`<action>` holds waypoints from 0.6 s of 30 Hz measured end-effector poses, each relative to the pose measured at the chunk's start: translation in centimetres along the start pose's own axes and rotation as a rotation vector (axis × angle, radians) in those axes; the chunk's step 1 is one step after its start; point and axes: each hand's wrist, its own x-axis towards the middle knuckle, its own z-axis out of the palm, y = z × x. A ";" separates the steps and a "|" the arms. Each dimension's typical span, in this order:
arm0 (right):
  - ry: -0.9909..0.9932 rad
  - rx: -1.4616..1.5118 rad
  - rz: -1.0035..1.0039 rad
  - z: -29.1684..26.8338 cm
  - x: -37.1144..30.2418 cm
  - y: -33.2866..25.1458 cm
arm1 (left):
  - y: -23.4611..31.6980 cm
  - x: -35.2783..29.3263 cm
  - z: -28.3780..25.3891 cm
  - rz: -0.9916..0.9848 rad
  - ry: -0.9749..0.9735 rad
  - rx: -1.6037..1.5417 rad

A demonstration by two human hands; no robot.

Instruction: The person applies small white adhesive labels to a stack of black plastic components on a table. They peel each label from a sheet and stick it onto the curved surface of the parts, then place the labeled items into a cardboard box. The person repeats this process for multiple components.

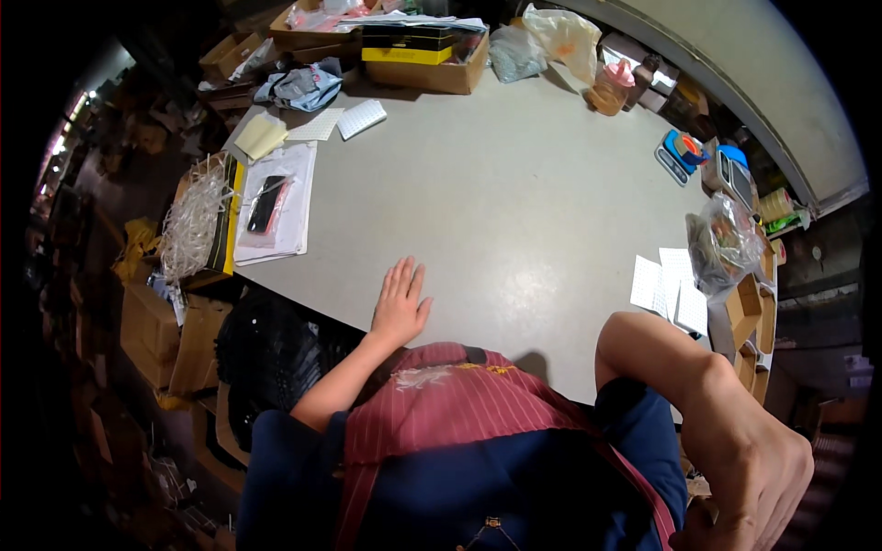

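My left hand (401, 298) lies flat at the near edge of the grey table (459, 184), fingers stretched out, holding nothing. On the right, my right hand (749, 468) is raised close to the camera, off the table. Its fingers curl downward and away, so whatever they grip, if anything, is hidden. Nearest to the left hand is a stack of white papers (299, 216), with a dark, flat item in a clear plastic bag (266, 207) on top. White printed label sheets (675, 289) lie beyond my right forearm.
At the left edge stands a box of shredded white strips (197, 220). Cardboard boxes (473, 69) and plastic bags (560, 37) line the back. To the right are a pink-lidded jar (610, 87), blue-and-grey scales (675, 161), a clear bag (726, 239) and open cardboard trays (744, 317).
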 end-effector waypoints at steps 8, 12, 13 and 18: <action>-0.034 -0.047 0.120 -0.4 -0.2 -0.2 | 0.0 0.1 -0.2 -0.004 -0.002 -0.001; -0.133 0.035 -0.138 -2.2 -1.1 1.0 | 0.0 0.1 -0.2 0.000 -0.008 -0.021; -0.152 0.071 -0.199 -2.4 -1.3 1.0 | 0.0 0.1 -0.2 0.002 -0.009 -0.026; -0.351 -0.304 -1.053 -3.2 1.1 2.8 | 0.0 0.2 -0.1 0.009 -0.006 0.002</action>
